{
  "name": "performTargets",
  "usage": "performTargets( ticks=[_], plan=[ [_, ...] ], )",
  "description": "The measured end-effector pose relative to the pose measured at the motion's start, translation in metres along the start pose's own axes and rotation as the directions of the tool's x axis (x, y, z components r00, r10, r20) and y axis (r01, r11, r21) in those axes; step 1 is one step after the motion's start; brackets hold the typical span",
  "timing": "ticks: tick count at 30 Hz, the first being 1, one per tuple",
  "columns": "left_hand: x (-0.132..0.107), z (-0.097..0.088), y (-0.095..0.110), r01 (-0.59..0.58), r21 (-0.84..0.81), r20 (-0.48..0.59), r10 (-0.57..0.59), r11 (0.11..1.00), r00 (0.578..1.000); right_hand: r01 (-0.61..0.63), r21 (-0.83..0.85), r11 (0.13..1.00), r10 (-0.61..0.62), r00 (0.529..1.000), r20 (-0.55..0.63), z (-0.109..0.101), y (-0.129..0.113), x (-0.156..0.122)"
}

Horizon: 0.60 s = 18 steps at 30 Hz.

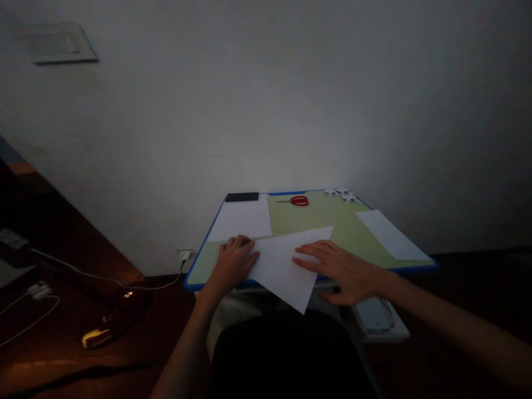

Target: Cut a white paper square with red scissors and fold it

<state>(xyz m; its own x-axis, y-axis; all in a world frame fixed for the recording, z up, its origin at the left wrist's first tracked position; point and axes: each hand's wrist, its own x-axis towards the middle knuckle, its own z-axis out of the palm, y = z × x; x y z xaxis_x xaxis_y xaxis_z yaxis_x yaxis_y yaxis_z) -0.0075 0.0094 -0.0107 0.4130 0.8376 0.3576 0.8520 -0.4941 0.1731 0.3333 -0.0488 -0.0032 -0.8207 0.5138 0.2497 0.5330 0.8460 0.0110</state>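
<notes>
My right hand lies with spread fingers over the white sheet, which overhangs the desk at six o'clock. My left hand touches the sheet's nine o'clock corner; if it pinches, I cannot tell. Red-handled scissors lie at twelve o'clock.

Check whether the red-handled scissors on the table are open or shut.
Shut, it seems: the scissors show their blades together as one thin line.

We can read no text, label, brand, number or sign; we make out no lettering on the pointed white paper sheet or the flat black rectangular object; everything looks dim and blurred.
</notes>
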Motion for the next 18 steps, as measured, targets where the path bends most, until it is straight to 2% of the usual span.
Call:
performTargets(
  ticks=[3, 6, 10, 14, 16, 18],
  plan=[
    [-0.001, 0.001, -0.004, 0.001, -0.08, -0.017, -0.002, 0.997, 1.0, 0.008, 0.031, 1.0, -0.008, 1.0, 0.019, 0.013, -0.02, 0.012],
    [-0.002, 0.002, -0.008, 0.008, -0.2, -0.049, -0.018, 0.98, 0.999, -0.033, -0.025, 0.999, 0.033, 0.999, 0.004, 0.023, -0.014, 0.016],
    [-0.002, 0.001, -0.016, 0.009, -0.42, -0.101, -0.057, 0.907, 0.993, 0.05, -0.035, 0.998, -0.05, 0.999, -0.016, 0.022, -0.005, 0.011],
    [-0.007, -0.006, -0.026, 0.013, -0.64, -0.15, -0.142, 0.768, 0.979, 0.114, 0.068, 0.991, -0.105, 0.987, -0.123, 0.001, -0.006, 0.004],
    [-0.009, -0.011, -0.028, 0.009, -0.731, -0.166, -0.19, 0.682, 0.968, 0.096, 0.136, 0.986, -0.058, 0.964, -0.26, -0.017, -0.005, 0.003],
    [-0.01, -0.016, -0.023, -0.008, -0.805, -0.171, -0.219, 0.593, 0.961, 0.075, 0.261, 0.962, 0.041, 0.91, -0.413, -0.04, -0.004, 0.003]
  ],
)
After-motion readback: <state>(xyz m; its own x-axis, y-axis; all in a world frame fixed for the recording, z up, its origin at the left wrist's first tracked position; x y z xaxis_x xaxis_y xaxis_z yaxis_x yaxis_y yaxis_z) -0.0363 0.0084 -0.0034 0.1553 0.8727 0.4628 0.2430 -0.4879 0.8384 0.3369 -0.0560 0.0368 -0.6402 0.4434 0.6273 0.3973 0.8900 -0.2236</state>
